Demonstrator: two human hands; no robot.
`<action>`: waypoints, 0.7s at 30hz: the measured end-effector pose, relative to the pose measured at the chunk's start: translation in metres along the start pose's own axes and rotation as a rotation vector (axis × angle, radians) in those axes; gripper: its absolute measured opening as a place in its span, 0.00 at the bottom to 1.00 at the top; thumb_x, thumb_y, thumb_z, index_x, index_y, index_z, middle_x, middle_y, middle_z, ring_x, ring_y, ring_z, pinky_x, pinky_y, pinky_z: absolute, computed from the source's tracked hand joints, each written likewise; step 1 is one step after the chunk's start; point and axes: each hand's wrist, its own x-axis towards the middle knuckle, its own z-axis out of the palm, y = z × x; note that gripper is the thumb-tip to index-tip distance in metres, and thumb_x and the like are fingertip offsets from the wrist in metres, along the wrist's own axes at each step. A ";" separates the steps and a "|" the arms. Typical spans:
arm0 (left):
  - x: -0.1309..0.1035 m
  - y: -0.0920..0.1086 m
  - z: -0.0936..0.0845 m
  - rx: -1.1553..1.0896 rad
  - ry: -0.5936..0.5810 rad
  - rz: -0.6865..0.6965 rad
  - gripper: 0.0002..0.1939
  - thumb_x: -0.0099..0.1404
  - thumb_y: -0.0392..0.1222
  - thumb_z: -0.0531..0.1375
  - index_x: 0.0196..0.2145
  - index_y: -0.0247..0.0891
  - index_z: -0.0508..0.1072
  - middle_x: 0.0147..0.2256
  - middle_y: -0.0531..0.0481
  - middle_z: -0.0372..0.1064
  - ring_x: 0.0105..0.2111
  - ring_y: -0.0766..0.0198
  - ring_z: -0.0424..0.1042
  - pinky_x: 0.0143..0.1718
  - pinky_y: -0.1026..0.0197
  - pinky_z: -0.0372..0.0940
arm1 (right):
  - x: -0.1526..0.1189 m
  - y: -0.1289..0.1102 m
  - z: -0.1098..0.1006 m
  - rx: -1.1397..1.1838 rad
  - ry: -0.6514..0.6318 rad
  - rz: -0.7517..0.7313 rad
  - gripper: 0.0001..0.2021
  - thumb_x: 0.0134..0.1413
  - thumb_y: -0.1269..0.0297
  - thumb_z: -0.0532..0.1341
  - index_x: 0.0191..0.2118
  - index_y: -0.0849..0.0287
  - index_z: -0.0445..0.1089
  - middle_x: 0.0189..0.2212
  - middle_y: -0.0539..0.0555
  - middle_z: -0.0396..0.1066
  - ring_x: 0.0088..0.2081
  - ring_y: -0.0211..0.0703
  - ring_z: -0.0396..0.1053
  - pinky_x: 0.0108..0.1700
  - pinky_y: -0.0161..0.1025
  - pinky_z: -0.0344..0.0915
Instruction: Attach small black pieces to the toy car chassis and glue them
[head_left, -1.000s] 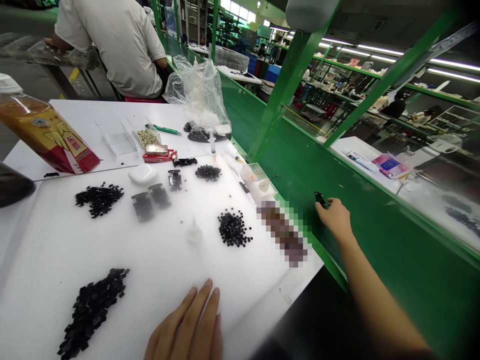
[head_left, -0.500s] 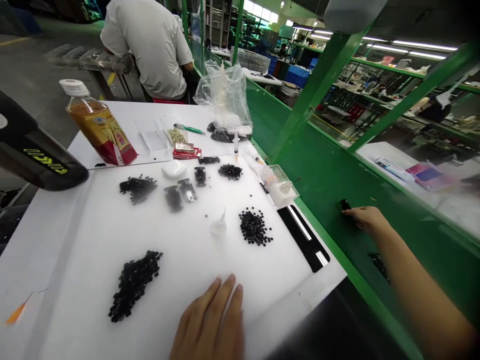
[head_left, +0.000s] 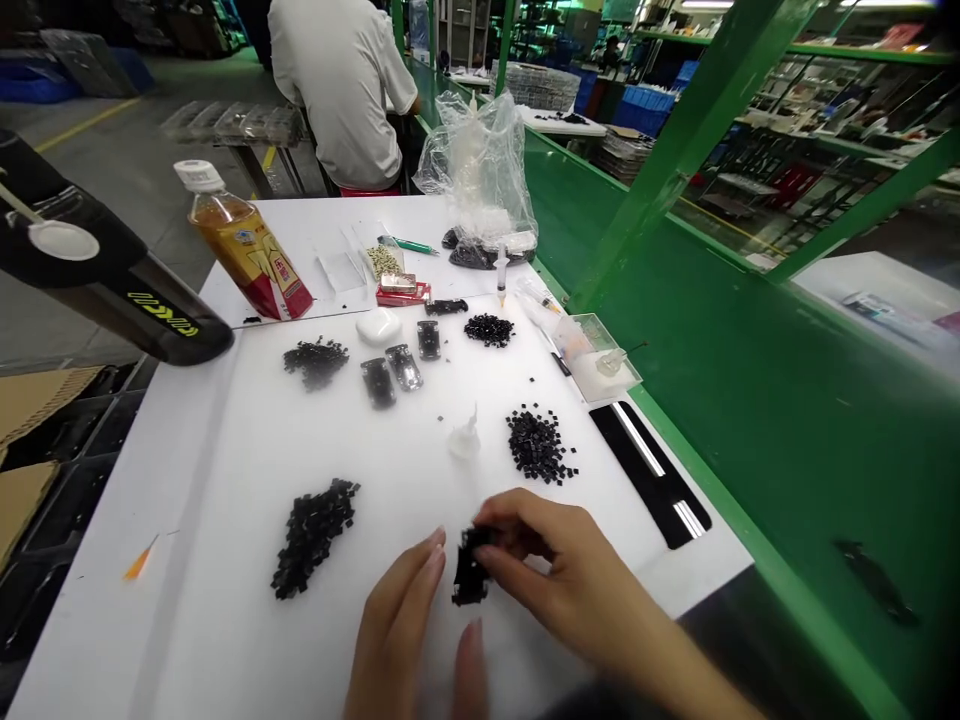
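Note:
My right hand [head_left: 559, 570] is at the near middle of the white table [head_left: 225, 480], its fingers pinched on a small black part [head_left: 469, 572]. My left hand [head_left: 405, 630] lies just left of it, fingers together and fingertips close to the same part; whether they touch it I cannot tell. A pile of small black pieces [head_left: 313, 535] lies to the left of my hands. Another pile of black pieces [head_left: 538, 444] sits just beyond my right hand, next to a small clear glue bottle [head_left: 466, 437].
Farther back are two more piles of black pieces [head_left: 316, 360] [head_left: 488, 329], grey holders [head_left: 390, 375], a drink bottle [head_left: 244, 245], a plastic bag [head_left: 480, 170], a clear box [head_left: 600, 360] and a black strip [head_left: 649, 470]. A green conveyor [head_left: 765, 400] runs along the right. A person in white [head_left: 341, 85] sits beyond.
My right hand came back from the green conveyor to the table in front of me, holding a black part. My left hand lifted slightly toward it. The camera view shifted left.

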 end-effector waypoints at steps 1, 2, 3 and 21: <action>0.001 -0.001 -0.003 0.027 -0.050 0.007 0.28 0.73 0.34 0.58 0.68 0.40 0.61 0.60 0.40 0.68 0.58 0.54 0.72 0.55 0.53 0.75 | 0.005 0.006 0.004 -0.031 0.025 -0.049 0.09 0.64 0.66 0.64 0.50 0.52 0.74 0.38 0.49 0.77 0.36 0.37 0.75 0.39 0.33 0.72; 0.004 -0.003 -0.006 0.064 -0.106 0.023 0.28 0.73 0.34 0.58 0.68 0.39 0.61 0.63 0.40 0.66 0.61 0.54 0.70 0.57 0.53 0.74 | 0.009 0.011 0.006 -0.068 0.078 -0.097 0.11 0.65 0.66 0.64 0.52 0.52 0.74 0.40 0.50 0.77 0.36 0.38 0.76 0.38 0.33 0.73; 0.007 -0.005 -0.008 0.105 -0.167 0.055 0.28 0.73 0.34 0.57 0.69 0.38 0.60 0.65 0.40 0.63 0.63 0.54 0.67 0.58 0.54 0.73 | 0.011 0.017 0.004 -0.117 0.156 -0.147 0.12 0.65 0.65 0.63 0.52 0.53 0.73 0.41 0.51 0.77 0.35 0.38 0.76 0.37 0.34 0.73; 0.032 -0.011 -0.011 0.120 -0.335 0.184 0.27 0.74 0.34 0.56 0.68 0.33 0.60 0.63 0.45 0.65 0.63 0.57 0.61 0.61 0.55 0.61 | 0.023 0.040 -0.019 -0.846 0.409 -0.318 0.07 0.71 0.64 0.57 0.42 0.57 0.71 0.35 0.54 0.73 0.30 0.44 0.71 0.33 0.41 0.67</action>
